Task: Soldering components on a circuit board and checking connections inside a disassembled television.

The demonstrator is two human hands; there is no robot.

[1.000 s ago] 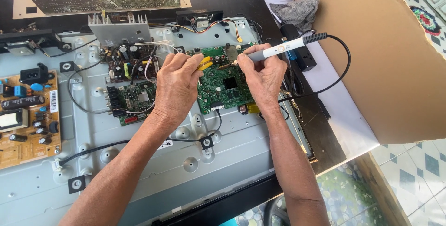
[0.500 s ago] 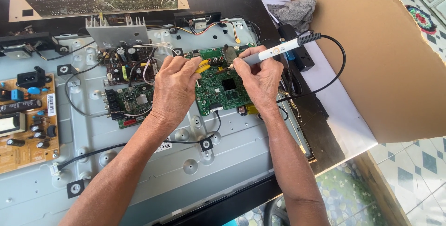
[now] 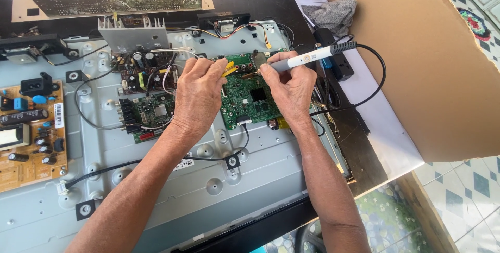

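Resting on a grey metal chassis [image 3: 219,190], a green circuit board [image 3: 250,99] is worked by two bare hands. The right hand [image 3: 291,86] is closed round a white, dark-gripped soldering iron [image 3: 307,58], its tip lowered to the board's upper edge. The left hand [image 3: 200,94] is curled at the board's left edge, pinching a yellow-handled tool [image 3: 228,68]. A finned heat sink [image 3: 133,34] and a brown power board [image 3: 28,128] are mounted left of the green board; a cardboard sheet [image 3: 416,60] stands to its right.

Tan pwr board [image 3: 28,133], heatsink [image 3: 133,34], grey rag [image 3: 330,13], cardboard sheet [image 3: 427,60], tiled floor [image 3: 469,190]
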